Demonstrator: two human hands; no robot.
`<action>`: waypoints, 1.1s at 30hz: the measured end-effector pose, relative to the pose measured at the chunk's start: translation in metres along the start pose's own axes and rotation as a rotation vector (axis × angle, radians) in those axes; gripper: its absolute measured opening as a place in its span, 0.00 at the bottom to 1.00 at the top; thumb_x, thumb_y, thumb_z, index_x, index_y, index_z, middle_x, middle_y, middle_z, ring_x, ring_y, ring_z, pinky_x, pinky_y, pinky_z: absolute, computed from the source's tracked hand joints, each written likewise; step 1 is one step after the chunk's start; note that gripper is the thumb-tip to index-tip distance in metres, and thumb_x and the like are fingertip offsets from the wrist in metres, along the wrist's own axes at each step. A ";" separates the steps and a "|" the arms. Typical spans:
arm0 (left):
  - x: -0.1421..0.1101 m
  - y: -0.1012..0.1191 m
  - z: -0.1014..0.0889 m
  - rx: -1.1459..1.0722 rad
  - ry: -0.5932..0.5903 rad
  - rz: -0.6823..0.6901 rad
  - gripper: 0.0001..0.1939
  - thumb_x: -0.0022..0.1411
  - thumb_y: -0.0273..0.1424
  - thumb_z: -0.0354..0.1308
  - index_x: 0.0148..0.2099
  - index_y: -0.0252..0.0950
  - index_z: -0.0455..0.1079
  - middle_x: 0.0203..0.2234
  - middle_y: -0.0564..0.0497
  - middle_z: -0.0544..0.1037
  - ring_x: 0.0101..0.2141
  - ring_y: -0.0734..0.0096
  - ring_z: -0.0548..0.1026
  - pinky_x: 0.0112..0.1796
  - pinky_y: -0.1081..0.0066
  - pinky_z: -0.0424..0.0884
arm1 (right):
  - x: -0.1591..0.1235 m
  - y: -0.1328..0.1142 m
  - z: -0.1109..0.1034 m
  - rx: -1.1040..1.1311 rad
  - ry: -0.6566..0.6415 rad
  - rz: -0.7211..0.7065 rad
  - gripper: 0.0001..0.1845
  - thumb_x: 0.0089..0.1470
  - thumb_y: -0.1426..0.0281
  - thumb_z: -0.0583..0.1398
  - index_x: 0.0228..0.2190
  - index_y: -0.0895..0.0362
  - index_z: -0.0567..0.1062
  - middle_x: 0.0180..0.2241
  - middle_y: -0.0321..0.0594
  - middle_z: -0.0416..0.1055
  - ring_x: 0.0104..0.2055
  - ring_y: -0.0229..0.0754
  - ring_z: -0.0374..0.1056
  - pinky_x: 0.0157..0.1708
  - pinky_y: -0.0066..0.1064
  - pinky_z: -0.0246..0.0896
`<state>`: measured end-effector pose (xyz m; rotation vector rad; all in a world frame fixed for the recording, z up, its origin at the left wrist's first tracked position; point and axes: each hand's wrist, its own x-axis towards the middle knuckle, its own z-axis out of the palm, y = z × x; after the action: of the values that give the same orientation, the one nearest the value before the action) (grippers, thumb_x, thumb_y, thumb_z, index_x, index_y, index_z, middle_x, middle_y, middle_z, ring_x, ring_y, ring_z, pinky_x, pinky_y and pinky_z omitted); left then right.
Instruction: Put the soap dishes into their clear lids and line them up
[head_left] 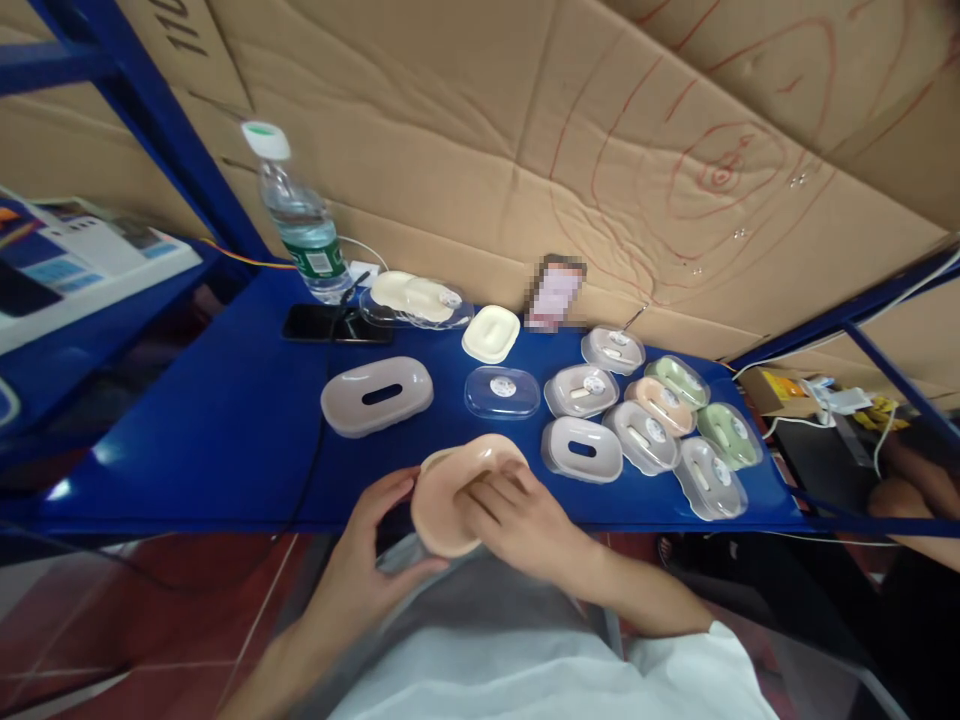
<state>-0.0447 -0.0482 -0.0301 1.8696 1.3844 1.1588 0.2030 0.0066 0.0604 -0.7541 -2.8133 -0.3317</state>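
Observation:
A peach-coloured oval soap dish (444, 500) is held tilted above the front edge of the blue table. My left hand (375, 550) grips its left side, fingers behind the rim and thumb at the lower edge. My right hand (517, 515) has curled fingers pressed inside the hollow of the dish; its fingertips and anything in them are hidden. Just beyond lie a grey slotted soap dish part (405, 408), a clear oval lid (517, 402) with a round sticker, and a cream soap dish part (491, 335).
Several lidded soap dishes (651, 440) in grey, peach and green crowd the table's right side. At the back stand a water bottle (311, 250), a dark phone (307, 323), clear-covered cream dishes (412, 297) and a blurred screen (555, 292). Cardboard (420, 130) walls the back. Another person's arm (911, 500) shows at right.

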 end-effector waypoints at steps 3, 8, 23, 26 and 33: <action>0.006 0.001 -0.004 0.088 -0.057 0.073 0.40 0.66 0.52 0.70 0.73 0.47 0.61 0.68 0.39 0.70 0.64 0.41 0.75 0.61 0.44 0.78 | -0.008 -0.004 0.015 0.084 0.009 0.088 0.14 0.72 0.76 0.56 0.53 0.60 0.77 0.48 0.47 0.82 0.52 0.48 0.73 0.60 0.45 0.67; 0.016 0.005 -0.002 0.223 -0.114 0.142 0.39 0.70 0.52 0.66 0.75 0.48 0.59 0.70 0.38 0.67 0.66 0.43 0.72 0.62 0.46 0.76 | -0.013 -0.003 0.026 0.190 -0.044 0.124 0.16 0.73 0.75 0.57 0.57 0.58 0.77 0.55 0.47 0.80 0.60 0.50 0.71 0.65 0.47 0.65; 0.023 0.010 -0.008 0.283 -0.207 0.148 0.36 0.74 0.40 0.63 0.78 0.45 0.56 0.77 0.34 0.54 0.72 0.41 0.65 0.66 0.45 0.73 | -0.034 0.007 0.019 0.306 -0.084 0.184 0.21 0.74 0.74 0.58 0.64 0.54 0.74 0.67 0.42 0.74 0.74 0.46 0.61 0.76 0.48 0.51; 0.025 0.011 -0.003 0.263 -0.215 0.209 0.41 0.72 0.42 0.66 0.79 0.46 0.53 0.78 0.34 0.52 0.74 0.39 0.61 0.67 0.44 0.71 | -0.037 0.002 0.025 0.249 -0.050 0.166 0.21 0.75 0.74 0.57 0.64 0.54 0.74 0.66 0.43 0.74 0.72 0.47 0.63 0.73 0.47 0.55; 0.040 0.003 -0.002 0.286 -0.185 0.298 0.29 0.76 0.37 0.62 0.74 0.43 0.62 0.74 0.35 0.61 0.72 0.43 0.66 0.65 0.46 0.74 | -0.039 0.004 0.030 0.208 -0.011 0.203 0.21 0.75 0.66 0.60 0.65 0.51 0.74 0.70 0.49 0.69 0.74 0.51 0.61 0.69 0.50 0.62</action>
<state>-0.0407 -0.0119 -0.0143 2.3858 1.2494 0.9264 0.2336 0.0003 0.0223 -0.9826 -2.6942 -0.0013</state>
